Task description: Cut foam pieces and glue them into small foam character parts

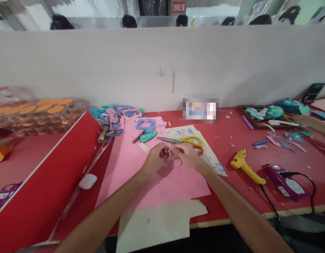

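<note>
My left hand point(156, 156) and my right hand point(186, 155) meet over a pink sheet point(152, 182), fingertips pinched together. Between them is something small, mostly hidden by the fingers. A thin cord-like loop point(174, 166) hangs or lies just below the fingertips. Just beyond the hands lie scissors point(175, 140) with one yellow and one red handle, blades pointing left. A green oval cutout point(148, 136) and a blue frame-shaped cutout point(146, 124) rest on the sheet near a brown stick point(138, 137).
A yellow glue gun point(246, 166) and a purple power strip point(286, 182) with a cable are on the right. A red board point(54, 182) slants up at left beside a white case point(88, 181). Another person's hand point(313, 123) reaches in near a brown tray point(257, 124).
</note>
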{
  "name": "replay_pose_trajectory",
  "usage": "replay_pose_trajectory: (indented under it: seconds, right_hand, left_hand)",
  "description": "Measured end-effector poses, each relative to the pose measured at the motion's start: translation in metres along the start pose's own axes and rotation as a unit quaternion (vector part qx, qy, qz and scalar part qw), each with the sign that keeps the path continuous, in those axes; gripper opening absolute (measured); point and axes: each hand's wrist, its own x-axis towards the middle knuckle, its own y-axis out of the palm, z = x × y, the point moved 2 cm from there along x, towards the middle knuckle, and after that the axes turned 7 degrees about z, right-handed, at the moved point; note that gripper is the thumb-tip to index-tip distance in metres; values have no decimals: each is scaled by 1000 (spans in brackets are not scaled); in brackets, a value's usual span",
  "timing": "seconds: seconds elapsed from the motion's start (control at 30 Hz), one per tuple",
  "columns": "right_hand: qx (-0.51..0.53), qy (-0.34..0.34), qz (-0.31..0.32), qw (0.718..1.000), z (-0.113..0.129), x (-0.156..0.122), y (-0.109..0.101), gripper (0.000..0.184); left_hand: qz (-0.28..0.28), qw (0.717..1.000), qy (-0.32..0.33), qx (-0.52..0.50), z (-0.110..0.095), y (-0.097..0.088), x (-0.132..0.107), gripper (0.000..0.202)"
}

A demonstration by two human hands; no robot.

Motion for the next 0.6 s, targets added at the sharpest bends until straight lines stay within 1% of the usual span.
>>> replay_pose_trajectory:
  seconds: [0.13, 0.27, 0.37, 0.43, 0.6]
  right_hand:
    - [8, 6, -4, 1000, -1, 0, 0, 47]
    - [30, 13, 2, 999, -2, -1, -1, 46]
    - [48, 18, 7, 999, -2, -1, -1, 44]
    - [50, 18, 8, 999, -2, -1, -1, 42]
    - [29, 10, 13, 999, -1, -1, -2, 35]
  left_hand:
    - [-4, 1000, -7, -5, 2, 0, 0, 11]
    - [22, 1000, -1, -4, 0, -1, -1, 20]
    - [46, 999, 10, 13, -2, -1, -1, 16]
    - [50, 998, 13, 27, -2, -2, -1, 13]
    - [51, 997, 23, 48, -4, -3, -1, 15]
